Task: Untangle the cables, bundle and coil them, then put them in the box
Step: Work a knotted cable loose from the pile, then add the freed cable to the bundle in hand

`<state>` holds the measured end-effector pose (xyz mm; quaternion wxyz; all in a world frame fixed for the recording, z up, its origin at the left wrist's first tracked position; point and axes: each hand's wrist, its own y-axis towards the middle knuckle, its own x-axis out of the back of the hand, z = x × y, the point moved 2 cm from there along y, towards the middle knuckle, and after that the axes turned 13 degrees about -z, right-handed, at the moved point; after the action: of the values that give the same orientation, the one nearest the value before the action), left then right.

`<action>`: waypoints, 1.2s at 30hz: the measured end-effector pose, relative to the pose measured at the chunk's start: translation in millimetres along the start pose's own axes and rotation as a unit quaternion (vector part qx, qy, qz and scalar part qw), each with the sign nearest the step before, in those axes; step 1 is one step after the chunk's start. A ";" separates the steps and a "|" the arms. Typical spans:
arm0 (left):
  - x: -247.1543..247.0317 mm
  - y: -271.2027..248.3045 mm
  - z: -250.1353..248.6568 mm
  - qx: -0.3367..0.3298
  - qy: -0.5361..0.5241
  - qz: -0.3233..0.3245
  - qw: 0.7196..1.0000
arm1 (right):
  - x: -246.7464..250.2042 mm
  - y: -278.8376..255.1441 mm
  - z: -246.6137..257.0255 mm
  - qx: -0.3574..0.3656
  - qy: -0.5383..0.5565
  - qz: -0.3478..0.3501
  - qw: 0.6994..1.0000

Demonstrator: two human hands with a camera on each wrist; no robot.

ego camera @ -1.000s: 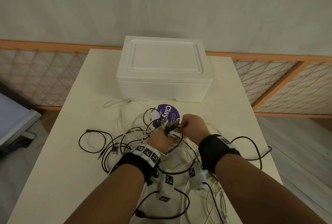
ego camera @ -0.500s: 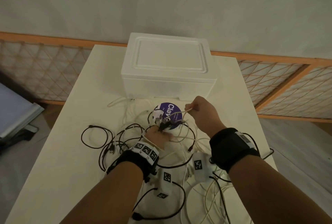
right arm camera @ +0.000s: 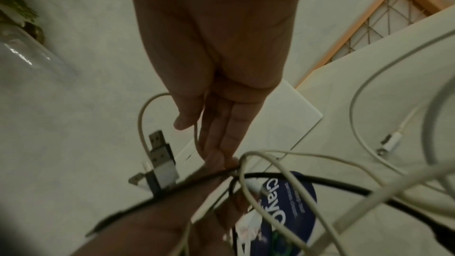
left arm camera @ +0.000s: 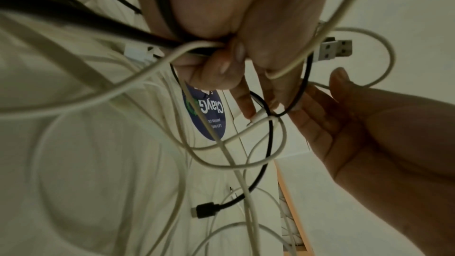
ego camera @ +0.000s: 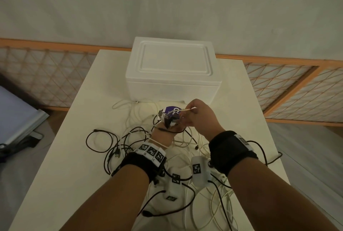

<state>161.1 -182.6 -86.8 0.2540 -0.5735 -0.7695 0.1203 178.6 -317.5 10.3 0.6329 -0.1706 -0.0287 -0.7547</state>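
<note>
A tangle of black and white cables lies spread over the white table. My left hand is raised above it and grips a bunch of cable ends, with USB plugs sticking out of the fist. In the left wrist view its fingers curl round black and white strands. Close on the right, my right hand pinches a thin white cable between thumb and fingers. The white foam box stands behind the hands with its lid on.
A round purple label lies on the table between the hands and the box. More cable loops trail toward the near right edge, and a black plug rests on the table. An orange lattice railing runs behind the table.
The right hand pulled a white cable up and away to the right, then came back close to the left hand's bunch. The left hand has risen a little with the plugs.
</note>
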 end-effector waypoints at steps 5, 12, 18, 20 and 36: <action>7.8 -0.8 -10.2 -0.029 -0.017 -0.028 0.999 | -11.5 -6.6 -18.3 0.045 -0.071 0.026 0.996; 18.8 -4.6 -11.9 -0.095 0.015 -0.041 0.995 | -15.2 -5.1 -43.8 0.140 -0.315 0.115 0.932; 30.9 -22.8 -25.5 -0.078 0.032 0.007 0.996 | -19.5 -6.5 -14.9 0.121 -0.203 0.111 0.965; 32.7 -26.3 -26.8 -0.087 0.048 0.025 0.995 | -18.9 -7.7 -8.8 0.161 -0.201 0.112 0.960; 87.2 -53.2 -16.5 -0.092 0.333 -0.011 0.939 | -38.3 -69.2 30.6 0.328 -0.304 0.126 0.886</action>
<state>107.6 -118.7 -25.5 0.4429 -0.5933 -0.6550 -0.1512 124.0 -259.7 39.7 0.7026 -0.1770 -0.4438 -0.5273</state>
